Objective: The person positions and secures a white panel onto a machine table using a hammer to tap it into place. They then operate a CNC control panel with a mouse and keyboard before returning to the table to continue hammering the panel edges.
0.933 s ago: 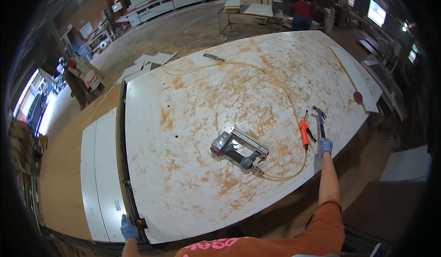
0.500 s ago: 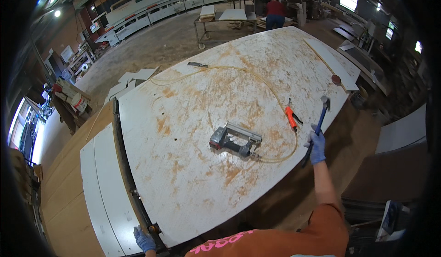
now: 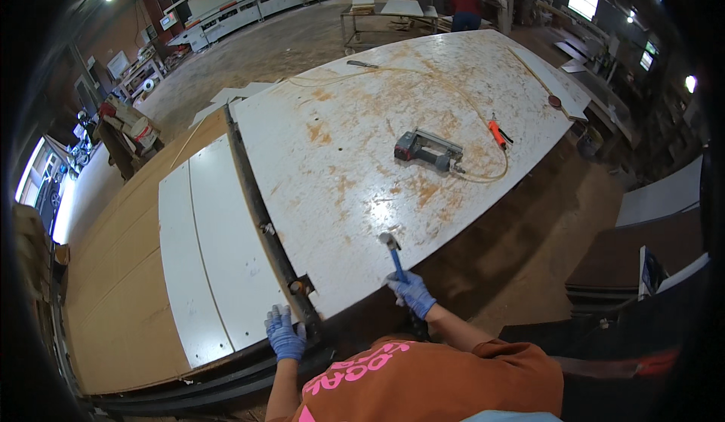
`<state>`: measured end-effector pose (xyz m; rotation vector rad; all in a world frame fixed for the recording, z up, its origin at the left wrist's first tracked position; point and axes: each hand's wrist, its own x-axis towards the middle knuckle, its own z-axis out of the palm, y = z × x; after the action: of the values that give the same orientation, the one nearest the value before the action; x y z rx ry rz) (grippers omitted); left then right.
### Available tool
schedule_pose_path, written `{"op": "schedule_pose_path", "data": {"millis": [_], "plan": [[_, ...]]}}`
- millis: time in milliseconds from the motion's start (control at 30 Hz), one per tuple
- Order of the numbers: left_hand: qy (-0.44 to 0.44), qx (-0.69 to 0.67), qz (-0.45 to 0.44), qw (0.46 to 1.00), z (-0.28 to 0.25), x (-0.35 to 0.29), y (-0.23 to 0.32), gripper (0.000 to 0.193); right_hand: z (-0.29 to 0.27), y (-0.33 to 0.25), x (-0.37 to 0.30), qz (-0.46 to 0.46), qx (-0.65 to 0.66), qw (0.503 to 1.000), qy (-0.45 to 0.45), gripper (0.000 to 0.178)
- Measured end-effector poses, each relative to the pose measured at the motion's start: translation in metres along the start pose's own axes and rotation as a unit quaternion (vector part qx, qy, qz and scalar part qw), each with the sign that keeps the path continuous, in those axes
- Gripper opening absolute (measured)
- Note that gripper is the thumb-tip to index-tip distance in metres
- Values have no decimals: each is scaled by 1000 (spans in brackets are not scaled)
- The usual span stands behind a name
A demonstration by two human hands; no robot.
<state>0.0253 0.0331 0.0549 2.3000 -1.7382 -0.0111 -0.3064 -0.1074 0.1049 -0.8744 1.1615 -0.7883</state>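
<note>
My right hand [image 3: 412, 295], in a blue-grey work glove, grips a claw hammer [image 3: 397, 262] by its blue handle, head pointing away over the near edge of the scuffed white tabletop [image 3: 332, 218]. My gloved left hand [image 3: 285, 335] rests with fingers apart at the near right corner of a white panel [image 3: 226, 229]. A second white panel [image 3: 178, 263] lies alongside it on the left, a thin gap between them. On the tabletop lies a grey nail gun [image 3: 428, 150], with a hose and an orange air blow gun [image 3: 496, 133] beyond it.
A dark rail [image 3: 257, 203] divides the tabletop from the brown board [image 3: 121, 294] under the panels. A knife [image 3: 362, 64] lies at the far edge. A wooden strip [image 3: 532, 75] lies far right. Another person [image 3: 466, 7] stands behind the table. Stacked boards [image 3: 627, 248] stand right.
My right hand has brought the hammer from the table's right side leftward and nearer to me. My left hand appears farther up at the panel's corner. The whole view has shifted.
</note>
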Motion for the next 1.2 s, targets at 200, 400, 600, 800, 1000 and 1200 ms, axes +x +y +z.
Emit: {"op": "schedule_pose_path", "data": {"millis": [200, 400, 600, 800, 1000, 1200], "plan": [[-10, -41, 16, 999, -22, -35, -9, 59, 57, 41, -61, 42, 48, 994, -87, 21], [13, -36, -9, 999, -23, -39, -24, 58, 55, 24, -62, 57, 178, 927, -325, 45], [65, 23, -66, 995, -23, -38, -57, 55, 58, 46, 21, 171, 73, 969, -163, 35], [57, 91, -168, 980, -31, -52, -92, 68, 82, 55, 42, 156, -79, 960, -220, 42], [20, 123, -216, 968, -44, -51, -114, 77, 103, 12, 31, 98, 70, 932, -341, 43], [13, 96, -144, 985, -45, -47, -145, 82, 121, 53, 15, 83, -131, 973, -170, 28]]}}
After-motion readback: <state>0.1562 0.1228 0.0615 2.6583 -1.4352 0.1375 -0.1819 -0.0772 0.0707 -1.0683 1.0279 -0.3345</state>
